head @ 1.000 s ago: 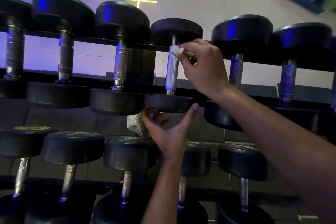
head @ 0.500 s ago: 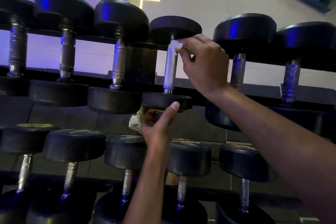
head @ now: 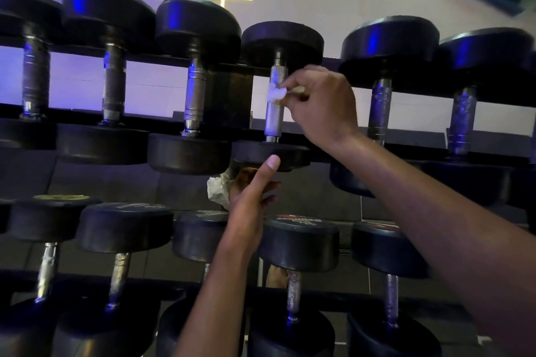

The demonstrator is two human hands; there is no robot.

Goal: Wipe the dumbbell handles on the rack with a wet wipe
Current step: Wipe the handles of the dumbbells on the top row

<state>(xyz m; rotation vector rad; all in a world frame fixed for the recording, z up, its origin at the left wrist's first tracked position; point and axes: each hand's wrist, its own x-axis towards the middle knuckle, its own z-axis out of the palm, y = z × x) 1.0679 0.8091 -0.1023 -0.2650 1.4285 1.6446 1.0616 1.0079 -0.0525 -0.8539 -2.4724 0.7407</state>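
Two hands work at one dumbbell on the upper row of the rack (head: 420, 149). The right hand (head: 322, 104) pinches a small white wet wipe (head: 275, 94) between thumb and fingers and presses it against the dumbbell handle (head: 274, 113), about a third of the way down the bar. The left hand (head: 249, 194) comes up from 6 o'clock with its thumb laid on the rim of the near weight head (head: 269, 153); its fingers curl under the head and seem to hold a crumpled pale wad (head: 217, 191), though the shadow hides how tightly.

The wipe looks light, limp and damp, so it should fold round the bar and is best held bunched, as it is now, so the fingers press through it. The handle is stiff, bright metal with a fine knurled surface, which will likely drag on the wipe and may shred it. The dumbbell is probably heavy and stays put on its rails; steadying it at the rubbery black head seems the sensible place.

More dumbbells sit at 9 and 3 o'clock along the same row, with another row below.
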